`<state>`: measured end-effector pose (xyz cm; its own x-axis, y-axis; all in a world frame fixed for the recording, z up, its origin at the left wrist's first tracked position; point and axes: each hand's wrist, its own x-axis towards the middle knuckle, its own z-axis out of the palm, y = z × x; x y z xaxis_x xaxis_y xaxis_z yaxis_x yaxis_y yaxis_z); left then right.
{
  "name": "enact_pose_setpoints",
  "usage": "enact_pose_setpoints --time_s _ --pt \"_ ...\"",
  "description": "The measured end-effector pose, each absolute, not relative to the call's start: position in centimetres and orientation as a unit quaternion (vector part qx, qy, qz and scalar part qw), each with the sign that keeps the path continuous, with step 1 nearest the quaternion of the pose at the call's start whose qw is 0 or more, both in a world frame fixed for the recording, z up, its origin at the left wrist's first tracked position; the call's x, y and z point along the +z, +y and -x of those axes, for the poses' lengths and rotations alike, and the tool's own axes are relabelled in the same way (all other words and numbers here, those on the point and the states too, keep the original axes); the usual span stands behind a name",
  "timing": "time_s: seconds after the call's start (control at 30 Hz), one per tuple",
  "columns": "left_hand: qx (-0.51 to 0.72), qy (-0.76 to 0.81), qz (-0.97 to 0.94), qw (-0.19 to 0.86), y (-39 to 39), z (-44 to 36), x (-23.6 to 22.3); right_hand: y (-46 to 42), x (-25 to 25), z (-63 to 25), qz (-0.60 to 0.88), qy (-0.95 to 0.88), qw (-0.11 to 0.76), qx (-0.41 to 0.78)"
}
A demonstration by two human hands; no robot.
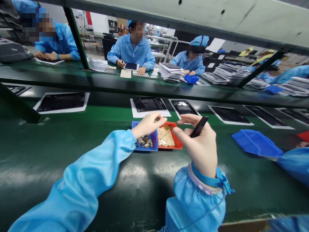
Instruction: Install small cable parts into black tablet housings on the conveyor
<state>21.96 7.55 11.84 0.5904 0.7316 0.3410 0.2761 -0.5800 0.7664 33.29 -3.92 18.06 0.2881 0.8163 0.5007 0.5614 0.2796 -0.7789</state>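
My left hand [149, 125] hovers over the blue bin [147, 149], its thumb and fingers drawn together; anything between them is hidden. Small metallic pieces [144, 141] lie in that bin. Touching it on the right is a red-orange bin [179, 141] holding many flat beige pieces [166, 137]. My right hand [201, 145], just right of the red-orange bin, grips a slim black tool [199, 127] that looks like tweezers. The tool's back end sticks up past the thumb, while its tip is not clearly visible. A blue wrist strap [205, 177] circles my right wrist.
Behind the bins, dark tablet-like housings [149, 104] rest on white sheets in a row. A blue tray [257, 143] and another person's sleeve [295, 162] are at right. A green shelf edge [108, 83] and posts [76, 38] cross ahead; several co-workers [132, 48] sit beyond.
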Motion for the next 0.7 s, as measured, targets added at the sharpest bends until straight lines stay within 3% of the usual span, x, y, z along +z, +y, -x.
enact_pose_setpoints --time_s 0.1,0.2,0.33,0.4,0.57,0.7 --pt "0.352 0.128 -0.787 0.491 4.6 -17.0 13.2 -4.0 17.9 -31.2 0.511 -0.650 0.510 0.235" --pt "0.358 0.041 -0.809 0.464 1.8 -12.0 14.0 -3.9 17.3 -28.3 0.446 -0.699 0.460 0.318" --pt "0.373 0.057 -0.831 0.408 -0.2 -6.4 13.3 -3.9 15.8 -24.9 0.403 -0.733 0.406 0.369" --pt "0.397 0.135 -0.819 0.392 -0.6 -4.0 12.2 -3.8 14.5 -23.4 0.381 -0.718 0.437 0.386" --pt "0.425 0.323 -0.776 0.335 -0.3 0.4 6.6 -3.0 9.5 -19.2 0.372 -0.538 0.629 0.419" --pt "0.404 0.370 -0.768 0.332 0.3 1.0 2.4 -2.7 4.7 -16.2 0.459 -0.460 0.628 0.428"
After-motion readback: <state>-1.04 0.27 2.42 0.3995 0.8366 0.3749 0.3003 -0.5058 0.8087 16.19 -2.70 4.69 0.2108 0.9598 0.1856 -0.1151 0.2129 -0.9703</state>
